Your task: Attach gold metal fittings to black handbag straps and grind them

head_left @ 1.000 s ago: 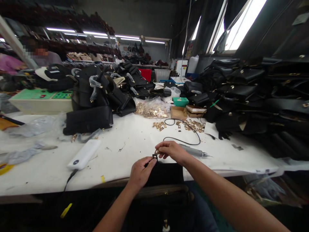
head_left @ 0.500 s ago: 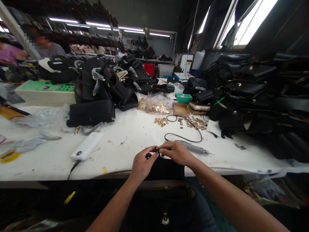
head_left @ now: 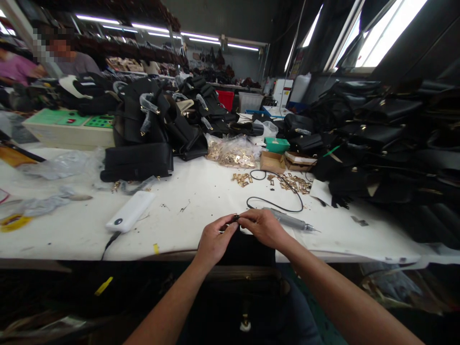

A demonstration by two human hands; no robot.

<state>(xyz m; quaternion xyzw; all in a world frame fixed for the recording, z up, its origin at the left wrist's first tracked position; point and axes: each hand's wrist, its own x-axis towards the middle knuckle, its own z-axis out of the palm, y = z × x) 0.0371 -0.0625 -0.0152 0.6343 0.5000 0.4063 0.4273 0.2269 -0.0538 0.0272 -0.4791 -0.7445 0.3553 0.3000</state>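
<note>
A black handbag [head_left: 244, 299] rests on my lap, its flap [head_left: 244, 251] raised against the table edge. My left hand [head_left: 215, 238] is closed on the flap's top edge, thumb and fingers pinching beside a small metal fitting [head_left: 236, 218]. From the other side my right hand [head_left: 265, 228] pinches that fitting with its fingertips, which partly hide it. Lower on the bag a gold clasp [head_left: 245, 309] shows. Just behind my right hand lies a grey electric screwdriver [head_left: 293, 220], its bit pointing right and its black cord looping away behind.
Loose gold fittings [head_left: 293, 183] lie on the white table near an open cardboard box [head_left: 272, 163] and a plastic bag of gold parts [head_left: 235, 151]. A white power bank [head_left: 131, 212] is at left. Black bags are heaped behind and at right [head_left: 381, 139]. Two people sit far left.
The view has shifted slightly. Both hands stay together at the flap edge; the fitting between the fingertips has turned a little and shows less gold.
</note>
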